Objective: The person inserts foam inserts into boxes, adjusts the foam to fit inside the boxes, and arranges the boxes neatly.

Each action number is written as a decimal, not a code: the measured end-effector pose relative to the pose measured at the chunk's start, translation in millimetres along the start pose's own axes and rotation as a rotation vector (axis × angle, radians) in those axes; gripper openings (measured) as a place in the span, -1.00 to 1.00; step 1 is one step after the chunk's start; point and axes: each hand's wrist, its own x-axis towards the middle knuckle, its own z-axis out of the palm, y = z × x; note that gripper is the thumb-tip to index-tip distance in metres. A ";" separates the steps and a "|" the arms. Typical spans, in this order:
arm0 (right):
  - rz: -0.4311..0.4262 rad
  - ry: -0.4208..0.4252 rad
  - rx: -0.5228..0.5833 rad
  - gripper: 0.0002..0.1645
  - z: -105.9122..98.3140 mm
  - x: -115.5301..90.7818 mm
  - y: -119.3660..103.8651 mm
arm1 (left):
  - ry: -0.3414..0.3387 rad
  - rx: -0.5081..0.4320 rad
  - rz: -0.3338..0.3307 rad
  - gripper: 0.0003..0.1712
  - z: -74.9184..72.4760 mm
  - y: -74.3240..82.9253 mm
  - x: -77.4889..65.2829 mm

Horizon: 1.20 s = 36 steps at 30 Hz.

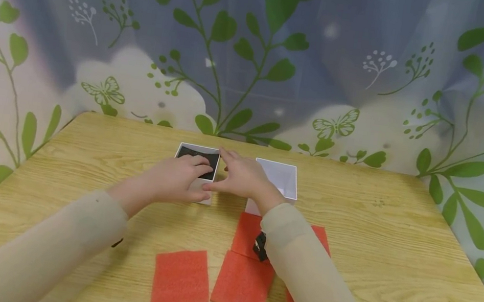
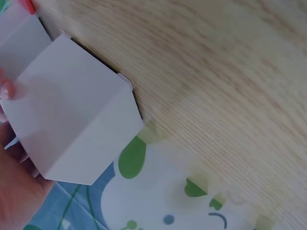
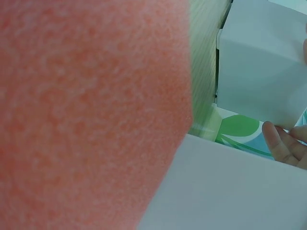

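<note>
The white box [image 2: 64, 96], whose pale outer walls are large in the left part of the left wrist view, stands in the head frame slightly left of the centre. It is open at the top and shows a dark lining or content [image 1: 204, 153], which I cannot name more exactly.

The left hand [image 1: 180, 176] lies over this opening: its fingers are bent, with the tips on the dark part, and its thumb is lower, against the near wall. Whether these fingers grip something below them, I cannot tell. The right hand [image 1: 243, 176] holds the right side of the box between finger and thumb, which are widely spread; the index finger is at the far corner, the thumb at the near one.

Just to the right, partly behind the right hand, stands a second white box [image 1: 277, 170], also open. Below it, toward the lower middle of the frame, lie several red squares [image 1: 182, 282], some partly covered by the right sleeve [image 1: 317, 275]. A small black object [image 1: 261, 247] shows beside that sleeve. All is on a wooden table [image 1: 394, 255], before a leaf-patterned curtain [image 1: 253, 70].
</note>
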 end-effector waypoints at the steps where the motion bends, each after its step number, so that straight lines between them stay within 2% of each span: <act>1: -0.004 0.003 -0.003 0.29 -0.3 -0.1 -0.5 | 0.007 -0.014 0.001 -0.28 -0.9 1.0 -2.1; 4: -0.012 0.009 -0.009 0.28 -1.0 -0.6 -1.6 | 0.027 -0.043 0.009 -0.38 -3.7 3.7 -6.4; 10: -0.022 0.025 -0.006 0.24 2.1 -0.5 0.0 | 0.077 -0.037 0.061 -0.58 -5.7 7.3 -9.1; 17: -0.059 0.087 0.103 0.17 2.7 -2.3 1.0 | 0.170 -0.018 0.069 -0.64 -5.1 11.1 -8.7; 20: -0.097 0.153 0.153 0.05 -0.1 -5.0 1.1 | 0.208 -0.019 0.048 -0.55 -5.0 13.0 -4.9; 23: -0.144 0.234 0.222 -0.07 -2.7 -8.2 1.8 | 0.225 -0.046 0.003 -0.36 -4.9 14.9 2.1; 26: -0.202 0.346 0.293 -0.16 -3.1 -10.2 4.3 | 0.219 -0.161 -0.034 -0.20 -5.9 17.1 12.5; 29: -0.258 0.480 0.376 -0.27 -2.8 -12.6 8.9 | 0.190 -0.302 -0.045 -0.09 -6.5 19.5 24.9; 31: -0.291 0.558 0.436 -0.32 -3.2 -15.1 12.8 | 0.174 -0.349 -0.037 -0.08 -5.6 21.4 33.4; 33: -0.307 0.603 0.501 -0.36 -4.9 -18.9 17.4 | 0.156 -0.321 -0.034 -0.08 -3.1 23.6 41.3; 36: -0.280 0.580 0.582 -0.39 -10.3 -29.3 27.1 | 0.117 -0.199 -0.023 -0.05 2.0 27.7 53.3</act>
